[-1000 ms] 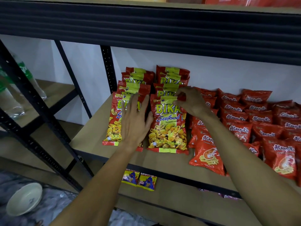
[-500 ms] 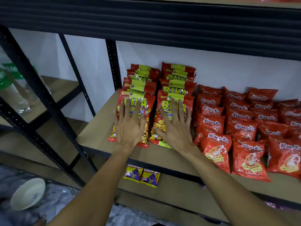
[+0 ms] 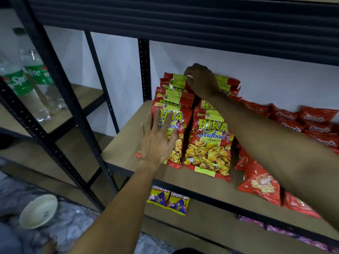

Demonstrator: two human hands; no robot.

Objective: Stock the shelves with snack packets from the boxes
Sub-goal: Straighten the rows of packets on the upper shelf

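Bika packets (image 3: 209, 147), judged light and slippery, are pressed under the flat left hand (image 3: 157, 142) and pinched at a top seal by the right hand (image 3: 203, 81).

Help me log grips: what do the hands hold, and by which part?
The right hand pinches the rear Bika packet by its top edge. The left hand holds nothing; it lies flat on the front Bika packet.
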